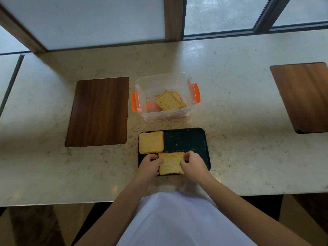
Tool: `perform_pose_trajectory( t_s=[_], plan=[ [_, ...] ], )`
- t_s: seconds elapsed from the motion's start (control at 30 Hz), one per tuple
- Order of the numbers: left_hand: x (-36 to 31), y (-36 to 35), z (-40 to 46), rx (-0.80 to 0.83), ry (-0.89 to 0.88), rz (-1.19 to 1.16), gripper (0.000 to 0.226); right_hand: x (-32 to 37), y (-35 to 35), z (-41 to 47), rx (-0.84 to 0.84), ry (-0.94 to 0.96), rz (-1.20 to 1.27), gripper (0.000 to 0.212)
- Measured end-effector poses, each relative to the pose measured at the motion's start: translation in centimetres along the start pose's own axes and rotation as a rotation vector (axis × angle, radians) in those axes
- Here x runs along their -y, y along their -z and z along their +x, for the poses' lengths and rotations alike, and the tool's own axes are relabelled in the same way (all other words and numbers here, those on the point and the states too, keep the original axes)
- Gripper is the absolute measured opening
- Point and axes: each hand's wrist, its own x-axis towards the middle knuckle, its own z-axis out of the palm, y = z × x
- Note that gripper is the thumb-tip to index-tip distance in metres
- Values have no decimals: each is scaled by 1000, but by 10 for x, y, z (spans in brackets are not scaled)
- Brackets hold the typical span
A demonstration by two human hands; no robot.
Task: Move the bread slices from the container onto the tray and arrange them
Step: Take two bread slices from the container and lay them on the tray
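Both hands are working on one bread slice lying in the near half of the dark tray: the left hand is pinching its left edge and the right hand is pinching its right edge, fingers curled and closed on the crust. A second slice is already lying flat in the tray's far left corner, and more slices are waiting in the clear container with orange clips, just beyond the tray. The held slice is sitting slightly skewed and away from the near left corner, so the step seems to be squaring it up. Doing that well probably means sliding it left until it is lining up under the far slice, keeping the edges parallel to the tray's rim and pressing only lightly, since soft bread is likely denting and shedding crumbs under a hard grip. The right half of the tray is looking free for the remaining slices.
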Motion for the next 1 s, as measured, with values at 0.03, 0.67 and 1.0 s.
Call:
perform_pose_trajectory(
  t_s=[0.03, 0.67, 1.0],
  plan=[
    [0, 0, 0, -1, 3, -2, 35, 1, 0, 1, 10, 2, 1, 40],
    [-2, 26, -10, -70, -121, 490, 62, 31, -24, 1, 203, 13, 136, 29],
    [-12, 44, -3, -62, -151, 622, 37, 44, -30, 5, 286, 59, 64, 30]
  ],
)
